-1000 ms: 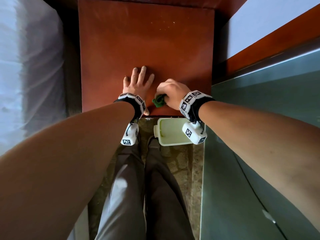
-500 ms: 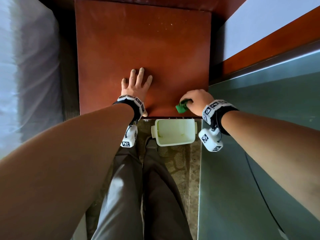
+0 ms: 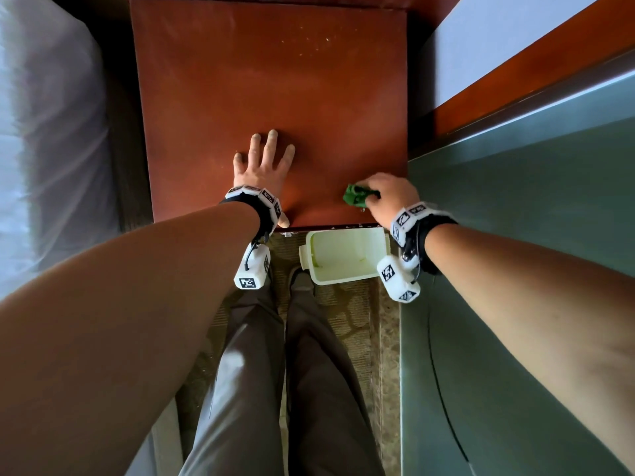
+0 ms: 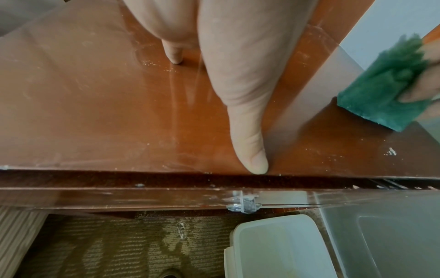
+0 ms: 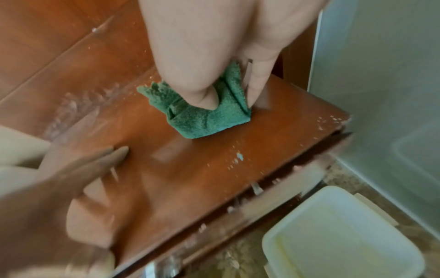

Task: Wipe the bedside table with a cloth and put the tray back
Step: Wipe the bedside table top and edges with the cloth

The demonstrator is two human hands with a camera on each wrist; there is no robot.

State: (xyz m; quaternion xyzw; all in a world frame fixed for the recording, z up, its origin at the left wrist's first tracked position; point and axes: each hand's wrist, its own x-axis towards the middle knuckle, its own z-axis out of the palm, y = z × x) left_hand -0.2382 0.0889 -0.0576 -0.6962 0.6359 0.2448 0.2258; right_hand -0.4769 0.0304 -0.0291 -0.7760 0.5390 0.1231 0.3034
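My green cloth (image 3: pixel 357 195) is bunched up on the near right corner of the reddish-brown wooden counter (image 3: pixel 268 80), whose glossy top carries pale crumbs near that corner. The pale plastic tray (image 3: pixel 347 257) sits on the floor just below the counter's near edge

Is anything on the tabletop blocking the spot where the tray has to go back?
Only the hands: the left hand lies flat on the reddish-brown wooden bedside table, and the right hand presses the folded green cloth near its front right corner. The pale rectangular plastic tray sits on the floor below the front edge.
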